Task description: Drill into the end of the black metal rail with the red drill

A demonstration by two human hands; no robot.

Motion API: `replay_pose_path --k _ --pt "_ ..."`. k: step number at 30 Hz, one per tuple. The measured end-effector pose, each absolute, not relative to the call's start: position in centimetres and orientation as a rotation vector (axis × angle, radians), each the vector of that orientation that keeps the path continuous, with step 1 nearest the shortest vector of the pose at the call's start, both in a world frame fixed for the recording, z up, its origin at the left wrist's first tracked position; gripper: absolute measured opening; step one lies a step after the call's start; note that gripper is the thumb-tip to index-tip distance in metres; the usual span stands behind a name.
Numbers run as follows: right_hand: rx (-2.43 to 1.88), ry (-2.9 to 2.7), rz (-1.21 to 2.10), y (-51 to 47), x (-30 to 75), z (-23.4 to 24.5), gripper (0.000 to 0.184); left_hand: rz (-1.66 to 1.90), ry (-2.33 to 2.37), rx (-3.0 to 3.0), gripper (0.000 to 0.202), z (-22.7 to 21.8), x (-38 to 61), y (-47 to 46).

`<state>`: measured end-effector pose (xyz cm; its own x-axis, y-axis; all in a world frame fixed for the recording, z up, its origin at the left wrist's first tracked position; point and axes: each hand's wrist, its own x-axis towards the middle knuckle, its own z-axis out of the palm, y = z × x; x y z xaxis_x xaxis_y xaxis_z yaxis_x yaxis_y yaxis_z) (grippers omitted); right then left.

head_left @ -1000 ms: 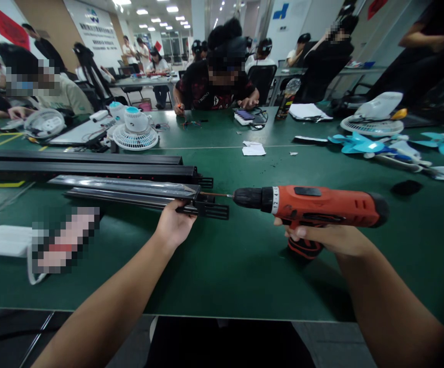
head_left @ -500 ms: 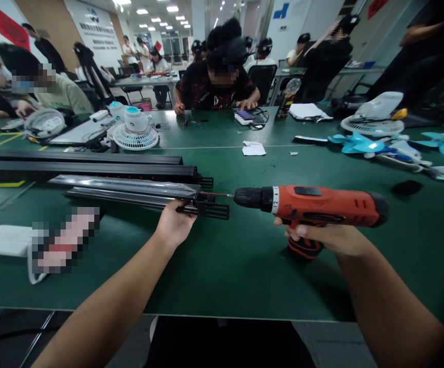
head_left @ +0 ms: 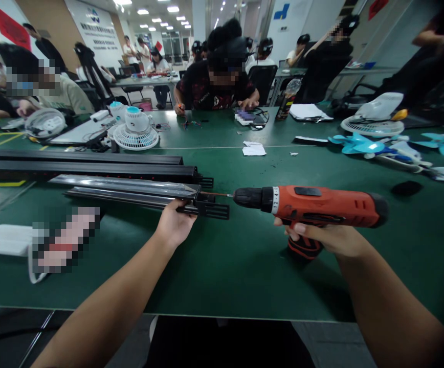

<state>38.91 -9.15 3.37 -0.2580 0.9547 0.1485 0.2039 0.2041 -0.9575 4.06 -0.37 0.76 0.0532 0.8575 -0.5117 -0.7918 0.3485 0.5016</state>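
My right hand (head_left: 322,236) is closed round the grip of an orange and black cordless drill (head_left: 325,204), which points left. A long thin bit (head_left: 218,194) reaches from its chuck to the end of a black metal rail (head_left: 137,185) wrapped in clear film. Whether the tip sits in a screw is hidden by the rail's end. My left hand (head_left: 176,223) grips that rail near its right end, thumb on top and fingers underneath. A slotted black bracket (head_left: 214,210) sticks out of the end, just right of my left hand.
Two more long black rails (head_left: 91,169) lie behind the held one. White fans (head_left: 135,133) stand farther back, and blue fan blades (head_left: 356,143) lie at right. Paper scraps (head_left: 253,148) are mid-table. A white box (head_left: 7,239) lies at left. A person (head_left: 218,76) works opposite.
Almost nothing differs: the drill, the rail and both my hands hold the same positions.
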Motion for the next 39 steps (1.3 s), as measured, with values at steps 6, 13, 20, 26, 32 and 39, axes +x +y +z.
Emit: replay_pose_path --k 6,13,20,26,32,39 --pt "-1.124 -1.665 1.11 -9.2 38.8 3.7 0.037 1.258 0.836 0.107 0.037 0.5 3.9 -0.3" --pt "-1.125 -1.668 1.093 -9.3 39.1 3.3 0.038 1.257 0.834 0.092 0.036 0.4 3.9 -0.3" --pt "-1.124 -1.648 1.121 -9.2 39.1 3.3 0.039 1.257 0.846 0.096 0.036 0.6 4.0 -0.3" --pt "-1.114 -1.637 1.142 -9.1 39.3 2.8 0.04 1.261 0.845 0.102 0.035 0.6 4.0 -0.3" --pt "-1.136 -1.575 1.189 -9.1 39.2 2.9 0.033 1.26 0.849 0.097 0.035 1.2 4.2 -0.6" --pt "-1.174 -1.568 1.143 -8.9 39.1 3.2 0.024 1.266 0.861 0.104 0.031 1.6 4.5 -0.7"
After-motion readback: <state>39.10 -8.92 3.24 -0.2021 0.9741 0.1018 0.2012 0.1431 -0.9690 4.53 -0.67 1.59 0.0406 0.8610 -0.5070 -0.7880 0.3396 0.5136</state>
